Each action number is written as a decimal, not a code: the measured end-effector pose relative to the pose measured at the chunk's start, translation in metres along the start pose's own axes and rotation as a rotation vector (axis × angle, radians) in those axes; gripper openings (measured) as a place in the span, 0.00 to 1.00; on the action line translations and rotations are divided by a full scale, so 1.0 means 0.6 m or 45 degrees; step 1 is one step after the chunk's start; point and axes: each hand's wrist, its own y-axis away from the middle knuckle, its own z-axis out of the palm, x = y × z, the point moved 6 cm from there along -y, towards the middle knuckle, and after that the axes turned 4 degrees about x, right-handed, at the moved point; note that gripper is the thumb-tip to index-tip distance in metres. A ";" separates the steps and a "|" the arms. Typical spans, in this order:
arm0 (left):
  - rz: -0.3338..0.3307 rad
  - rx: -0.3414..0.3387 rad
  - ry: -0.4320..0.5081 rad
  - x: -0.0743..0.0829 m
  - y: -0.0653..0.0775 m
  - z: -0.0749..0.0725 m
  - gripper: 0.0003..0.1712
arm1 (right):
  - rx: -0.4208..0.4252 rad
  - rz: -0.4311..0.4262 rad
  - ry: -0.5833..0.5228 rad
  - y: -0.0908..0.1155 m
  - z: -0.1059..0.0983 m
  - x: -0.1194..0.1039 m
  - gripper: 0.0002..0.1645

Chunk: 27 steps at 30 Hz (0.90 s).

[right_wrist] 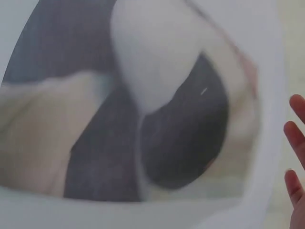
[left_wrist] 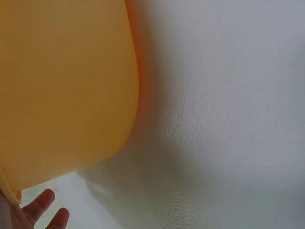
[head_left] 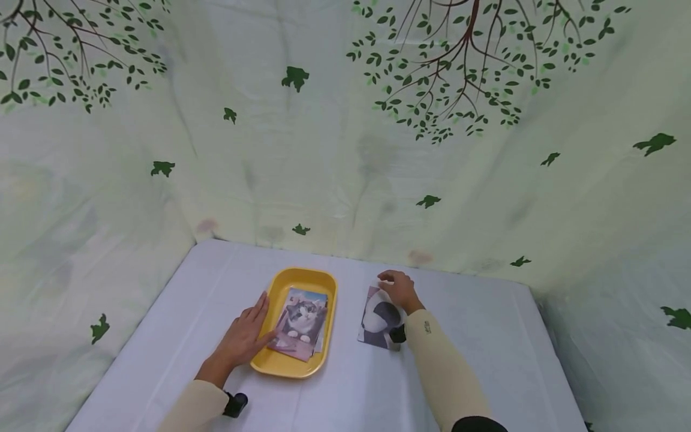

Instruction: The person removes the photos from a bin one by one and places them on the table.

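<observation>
A yellow tray (head_left: pixel 305 277) holds several stacked picture cards; the top one shows a grey-and-white cat (head_left: pixel 303 318). My left hand (head_left: pixel 240 339) rests along the tray's left rim, its fingers straight and its thumb reaching over the edge to the cards. In the left wrist view the tray's outer wall (left_wrist: pixel 71 86) fills the left side. Right of the tray, a picture card (head_left: pixel 373 321) with a black-and-white animal lies on the table. Over that card's far edge is my right hand (head_left: pixel 399 289), fingers loosely bent. The right wrist view shows its fingers (right_wrist: pixel 296 143) spread and holding nothing beside the card.
A white cloth covers the table (head_left: pixel 475 336). Hanging sheets printed with branches and green leaves form a backdrop (head_left: pixel 345 168) behind the table and along both sides. Dark wrist cameras sit at both cuffs, the left camera (head_left: pixel 235 405) low over the cloth.
</observation>
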 end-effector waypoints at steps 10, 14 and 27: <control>-0.002 -0.051 0.019 0.004 0.012 0.000 0.57 | -0.057 -0.131 -0.198 0.005 0.040 -0.090 0.19; -0.004 -0.044 0.016 0.002 0.014 0.003 0.56 | -0.123 -0.166 -0.259 0.023 0.069 -0.139 0.18; 0.032 0.013 -0.075 0.005 0.014 0.004 0.55 | -0.262 -0.142 -0.274 0.046 0.158 -0.225 0.20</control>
